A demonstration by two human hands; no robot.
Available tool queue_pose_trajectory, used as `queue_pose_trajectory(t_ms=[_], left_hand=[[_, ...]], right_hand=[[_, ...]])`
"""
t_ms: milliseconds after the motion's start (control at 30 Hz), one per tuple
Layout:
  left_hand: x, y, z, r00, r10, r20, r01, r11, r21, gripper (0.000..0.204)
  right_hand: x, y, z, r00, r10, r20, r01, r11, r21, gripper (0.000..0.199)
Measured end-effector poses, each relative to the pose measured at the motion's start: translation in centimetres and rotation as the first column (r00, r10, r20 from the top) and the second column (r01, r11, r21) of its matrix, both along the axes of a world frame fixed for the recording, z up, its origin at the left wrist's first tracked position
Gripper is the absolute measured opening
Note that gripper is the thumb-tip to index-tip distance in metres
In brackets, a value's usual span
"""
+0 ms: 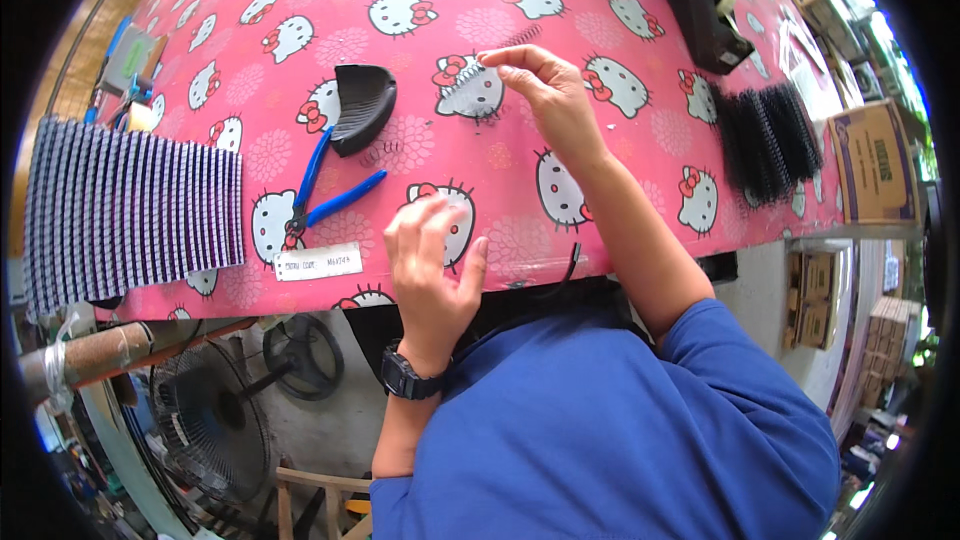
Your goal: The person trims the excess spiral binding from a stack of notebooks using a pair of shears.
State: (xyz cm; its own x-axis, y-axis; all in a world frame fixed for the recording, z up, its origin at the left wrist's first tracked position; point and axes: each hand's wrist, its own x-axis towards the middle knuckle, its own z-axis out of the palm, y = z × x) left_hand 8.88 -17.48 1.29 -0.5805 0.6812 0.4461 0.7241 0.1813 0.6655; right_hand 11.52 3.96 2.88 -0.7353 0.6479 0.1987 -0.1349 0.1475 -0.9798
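My right hand (555, 100) is closed in a pinch on a thin spiral coil (465, 88), which slants down to the left from the fingertips above the pink patterned table. Part of the coil blurs against the tablecloth. My left hand (430, 255), with a black watch at its wrist, is raised over the near table edge, fingers apart and holding nothing. Left of it lie blue-handled pliers (325, 190), spread apart, their jaws toward me. A black ribbed, curved piece (362, 110) sits just beyond the handles, with a loose coil (380, 153) beside it.
A stack with rows of spiral binding (140, 220) stands at the left. A white printed strip (318, 262) lies near the front edge. At the right are bundled black coils (768, 145), a tape dispenser (703, 20) and a cardboard box (875, 165). A fan (212, 415) stands below, left.
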Motion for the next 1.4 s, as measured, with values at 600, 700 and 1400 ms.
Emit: queue_pose_trajectory(t_ms=[600, 700, 1400], left_hand=[[0.7, -6.1, 1.0, 0.769, -0.483, 0.419, 0.557, 0.827, -0.068, 0.027], [2.3, -6.5, -1.9, 0.819, -0.434, 0.376, 0.539, 0.807, -0.242, 0.033], [3.5, -4.4, -1.8, 0.951, 0.156, 0.267, -0.147, 0.988, -0.057, 0.028]], right_hand=[[21.1, -12.0, -7.9, 0.726, -0.118, 0.678, -0.084, 0.963, 0.258, 0.069], [22.8, -13.1, -7.1, 0.761, -0.252, 0.598, -0.073, 0.882, 0.465, 0.046], [2.9, -4.9, -0.4, 0.923, -0.227, 0.312, -0.052, 0.727, 0.685, 0.043]])
